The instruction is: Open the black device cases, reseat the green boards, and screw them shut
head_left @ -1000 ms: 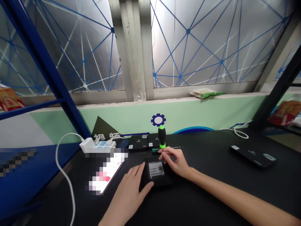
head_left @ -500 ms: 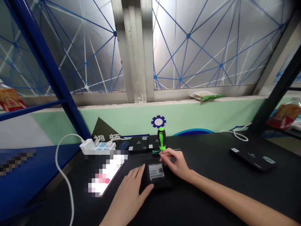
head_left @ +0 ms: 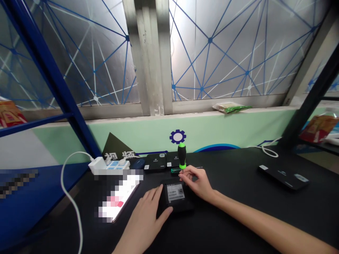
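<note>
A flat black box (head_left: 188, 205) lies on the table, its underside with a white printed label (head_left: 175, 192) facing up. My left hand (head_left: 148, 211) holds it steady, fingers along its left edge and thumb at its near edge. My right hand (head_left: 197, 181) pinches the thin shaft of a screwdriver (head_left: 182, 155) just below the handle. The screwdriver stands upright over the box's far right corner, its black and green handle on top. Its tip is hidden behind my fingers. A second, green-handled screwdriver (head_left: 175, 170) lies behind the box.
Two similar black boxes, one at the left (head_left: 155, 162) and one at the right (head_left: 172, 159), lie by the wall. Another black box (head_left: 283, 177) lies at the right. A lit phone (head_left: 123, 197), a power strip (head_left: 113, 166) and a white cable (head_left: 72, 197) are on the left.
The screwdriver's handle has turned: its green side patch faced me before, and now its black side does. Both hands keep their places on the box and the shaft.
</note>
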A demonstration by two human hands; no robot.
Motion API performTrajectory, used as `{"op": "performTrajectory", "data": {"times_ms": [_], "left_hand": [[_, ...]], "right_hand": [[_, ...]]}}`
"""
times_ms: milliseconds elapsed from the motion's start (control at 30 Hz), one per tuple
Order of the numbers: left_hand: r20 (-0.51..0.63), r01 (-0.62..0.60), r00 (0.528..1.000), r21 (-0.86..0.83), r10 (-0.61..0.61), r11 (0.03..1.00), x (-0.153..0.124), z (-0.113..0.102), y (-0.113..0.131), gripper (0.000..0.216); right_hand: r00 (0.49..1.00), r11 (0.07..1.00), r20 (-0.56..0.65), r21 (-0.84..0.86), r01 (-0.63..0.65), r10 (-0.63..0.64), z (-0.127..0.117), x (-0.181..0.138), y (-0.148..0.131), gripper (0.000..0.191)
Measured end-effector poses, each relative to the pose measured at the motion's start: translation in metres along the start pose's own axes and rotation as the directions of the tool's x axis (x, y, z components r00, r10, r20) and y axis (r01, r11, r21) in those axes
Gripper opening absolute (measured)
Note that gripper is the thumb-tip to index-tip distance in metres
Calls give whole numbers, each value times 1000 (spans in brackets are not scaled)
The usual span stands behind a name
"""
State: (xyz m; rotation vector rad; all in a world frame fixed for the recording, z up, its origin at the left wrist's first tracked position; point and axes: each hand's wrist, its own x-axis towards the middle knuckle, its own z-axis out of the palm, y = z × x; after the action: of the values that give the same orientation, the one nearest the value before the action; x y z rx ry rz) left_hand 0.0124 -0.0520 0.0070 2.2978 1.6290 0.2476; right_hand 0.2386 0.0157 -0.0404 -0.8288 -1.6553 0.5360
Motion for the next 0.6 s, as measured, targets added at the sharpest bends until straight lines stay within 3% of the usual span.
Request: {"op": "performTrajectory", "data": {"times_ms": [333,600], "left_hand": [[19,9,1000,15,-9,1000,-1,-4,6,66],[-2,-6,1000,-14,6,1000,0,-2,3,66]], "right_hand": [[995,1000,100,6,8,-9,-6,-1,-8,25],[996,1000,82,-12,17,-16,-5,-3,-1,21]]}}
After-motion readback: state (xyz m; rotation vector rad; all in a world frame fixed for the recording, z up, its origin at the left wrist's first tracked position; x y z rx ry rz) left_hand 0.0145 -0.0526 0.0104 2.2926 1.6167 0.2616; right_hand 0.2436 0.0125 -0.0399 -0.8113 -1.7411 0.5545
